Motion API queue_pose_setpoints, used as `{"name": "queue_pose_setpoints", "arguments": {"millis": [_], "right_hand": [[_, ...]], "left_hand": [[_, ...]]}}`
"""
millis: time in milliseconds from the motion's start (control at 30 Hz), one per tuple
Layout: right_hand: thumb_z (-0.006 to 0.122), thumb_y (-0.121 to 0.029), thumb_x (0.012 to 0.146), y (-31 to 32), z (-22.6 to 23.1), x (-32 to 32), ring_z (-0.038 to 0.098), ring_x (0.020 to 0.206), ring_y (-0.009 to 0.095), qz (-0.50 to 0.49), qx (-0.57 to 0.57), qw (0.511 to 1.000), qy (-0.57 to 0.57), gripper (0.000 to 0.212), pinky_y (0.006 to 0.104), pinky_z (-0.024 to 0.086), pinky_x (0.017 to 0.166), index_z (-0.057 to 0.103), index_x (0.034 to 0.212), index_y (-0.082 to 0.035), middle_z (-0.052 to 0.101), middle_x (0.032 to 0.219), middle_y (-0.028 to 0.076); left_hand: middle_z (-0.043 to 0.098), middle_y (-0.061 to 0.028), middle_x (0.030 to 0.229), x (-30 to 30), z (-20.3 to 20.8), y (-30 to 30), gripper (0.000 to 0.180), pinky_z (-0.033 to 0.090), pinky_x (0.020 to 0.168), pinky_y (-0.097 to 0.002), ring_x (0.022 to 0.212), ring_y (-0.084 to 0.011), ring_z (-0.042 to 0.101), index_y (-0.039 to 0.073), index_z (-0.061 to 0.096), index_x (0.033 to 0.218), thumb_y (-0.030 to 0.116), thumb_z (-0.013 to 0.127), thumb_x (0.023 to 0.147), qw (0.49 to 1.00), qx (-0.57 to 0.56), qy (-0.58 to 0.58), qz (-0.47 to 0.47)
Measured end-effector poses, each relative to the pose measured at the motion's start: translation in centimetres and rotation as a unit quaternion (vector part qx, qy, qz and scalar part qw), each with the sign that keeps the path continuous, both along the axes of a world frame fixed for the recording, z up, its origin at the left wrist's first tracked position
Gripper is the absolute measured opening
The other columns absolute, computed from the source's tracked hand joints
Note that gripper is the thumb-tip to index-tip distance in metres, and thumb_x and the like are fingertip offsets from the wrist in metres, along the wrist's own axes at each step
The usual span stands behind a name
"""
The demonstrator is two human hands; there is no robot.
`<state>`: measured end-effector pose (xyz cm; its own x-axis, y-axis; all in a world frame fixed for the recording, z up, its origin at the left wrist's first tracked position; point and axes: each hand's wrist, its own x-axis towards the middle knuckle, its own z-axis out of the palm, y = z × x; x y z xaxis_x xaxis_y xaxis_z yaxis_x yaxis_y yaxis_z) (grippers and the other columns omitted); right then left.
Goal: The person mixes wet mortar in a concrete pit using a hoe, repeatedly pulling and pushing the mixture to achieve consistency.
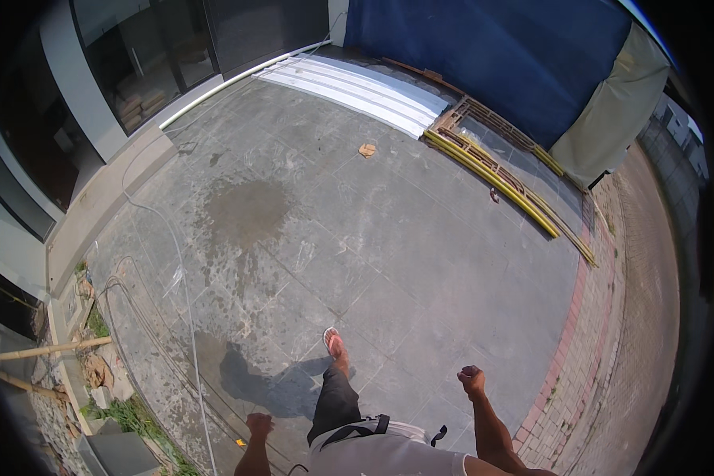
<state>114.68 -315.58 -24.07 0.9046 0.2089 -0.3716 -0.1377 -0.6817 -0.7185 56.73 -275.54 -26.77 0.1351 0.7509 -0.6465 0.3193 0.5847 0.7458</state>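
My left hand (259, 424) hangs low beside my left hip, over the grey tiles, its fingers curled in. My right hand (472, 381) is raised out in front of my right side, closed in a loose fist. Nothing shows in either hand, and neither touches anything. One foot in a red and white flip-flop (331, 341) is stretched forward on the grey tiled floor (436, 262). My shadow (266, 381) falls to the left of that leg.
A pale hose (184, 285) and dark cables (139, 309) run along the left. Yellow poles (500, 186) and a rusty metal frame lie at the far right, by white corrugated sheets (357, 87) and a blue tarp (484, 63). A wet patch (246, 213) darkens the floor.
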Motion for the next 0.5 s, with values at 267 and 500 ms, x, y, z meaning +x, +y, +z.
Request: {"name": "queue_pose_setpoints", "arguments": {"millis": [267,500], "right_hand": [[0.068,-0.027,0.085,8.3,4.9,-7.4,0.068,0.066,0.019,0.005,-0.250,0.921,0.299,0.031,0.0359,0.054,0.060,0.067,0.085,0.004,0.069,0.074,0.011],[0.065,-0.044,0.085,34.1,-1.1,8.0,0.069,0.076,0.017,0.215,-0.377,0.855,0.283,0.041,0.0346,0.053,0.074,0.071,0.085,-0.003,0.072,0.082,0.007]], "left_hand": [[0.067,-0.0059,0.066,36.6,5.7,30.0,0.021,0.051,0.053,-0.0320,0.058,-0.0173,0.066,0.001,0.069,0.072,0.015,0.065,0.088,0.975,0.058,0.084,-0.197],[0.064,-0.0109,0.061,62.8,11.2,51.9,0.022,0.051,0.055,-0.0355,0.057,-0.0213,0.066,0.002,0.070,0.074,0.021,0.070,0.086,0.940,0.183,0.015,-0.288]]}}
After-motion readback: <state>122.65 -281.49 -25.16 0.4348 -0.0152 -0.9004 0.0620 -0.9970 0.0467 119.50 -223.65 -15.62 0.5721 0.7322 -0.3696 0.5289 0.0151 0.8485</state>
